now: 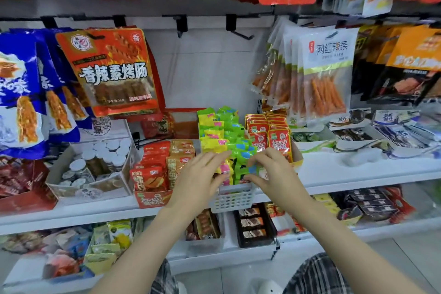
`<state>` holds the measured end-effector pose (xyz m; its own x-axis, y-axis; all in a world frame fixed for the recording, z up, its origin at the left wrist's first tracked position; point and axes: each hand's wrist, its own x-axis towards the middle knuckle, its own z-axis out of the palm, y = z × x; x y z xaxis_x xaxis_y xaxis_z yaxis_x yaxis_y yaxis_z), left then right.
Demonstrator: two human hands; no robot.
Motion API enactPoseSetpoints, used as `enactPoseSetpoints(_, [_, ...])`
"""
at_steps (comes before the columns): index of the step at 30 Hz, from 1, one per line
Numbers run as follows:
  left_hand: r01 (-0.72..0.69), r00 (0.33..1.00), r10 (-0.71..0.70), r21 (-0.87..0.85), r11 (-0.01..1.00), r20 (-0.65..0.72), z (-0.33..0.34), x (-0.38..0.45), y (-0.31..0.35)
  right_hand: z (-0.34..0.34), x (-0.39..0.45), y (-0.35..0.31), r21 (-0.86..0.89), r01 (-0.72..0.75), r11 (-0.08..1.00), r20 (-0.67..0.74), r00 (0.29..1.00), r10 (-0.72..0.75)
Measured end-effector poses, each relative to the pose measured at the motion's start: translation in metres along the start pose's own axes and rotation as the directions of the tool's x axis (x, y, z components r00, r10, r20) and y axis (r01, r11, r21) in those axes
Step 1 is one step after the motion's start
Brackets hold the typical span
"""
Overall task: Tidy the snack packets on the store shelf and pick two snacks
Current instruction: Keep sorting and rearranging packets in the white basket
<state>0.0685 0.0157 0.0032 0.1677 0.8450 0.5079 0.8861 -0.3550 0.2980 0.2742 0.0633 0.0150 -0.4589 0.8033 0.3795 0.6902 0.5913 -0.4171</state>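
Observation:
A white slotted basket on the middle shelf holds a row of small green and yellow snack packets. My left hand lies against the front packets from the left, its fingers fairly straight and reaching into the pink-and-yellow ones. From the right comes my right hand, whose curled fingertips touch the green and blue front packets. Neither hand lifts a packet clear of the basket. Beside the basket on the right stand red packets in a yellow box.
A red carton of orange and red packets stands left of the basket, and a cardboard box of white-lidded jars further left. Large bags hang from hooks above: red, blue, white. Lower shelves carry more snacks.

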Motion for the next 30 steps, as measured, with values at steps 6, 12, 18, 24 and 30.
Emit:
enactPoseSetpoints(6, [0.1, 0.991, -0.114, -0.172, 0.98, -0.072, 0.003, -0.01, -0.009, 0.0, 0.015, 0.009, 0.007, 0.021, 1.0, 0.01, 1.0, -0.021])
enactPoseSetpoints(12, [0.153, 0.985, -0.166, -0.202, 0.967, -0.049, 0.003, 0.002, -0.002, -0.009, 0.024, 0.001, -0.277, 0.221, 0.935, 0.066, 0.975, -0.211])
enactPoseSetpoints(18, [0.24, 0.97, -0.242, -0.23, 0.943, 0.017, -0.004, 0.003, -0.002, -0.064, 0.042, -0.013, 0.138, 0.07, 0.988, -0.017, 0.998, -0.068])
enactPoseSetpoints(24, [0.278, 0.959, -0.273, -0.411, 0.868, 0.073, -0.024, 0.006, 0.022, -0.132, 0.07, -0.033, 0.264, 0.016, 0.964, -0.14, 0.99, 0.022])
enactPoseSetpoints(30, [0.463, 0.855, -0.381, -0.851, 0.25, 0.353, -0.048, 0.007, 0.056, -0.139, 0.086, -0.037, 0.465, -0.132, 0.876, -0.098, 0.975, 0.198])
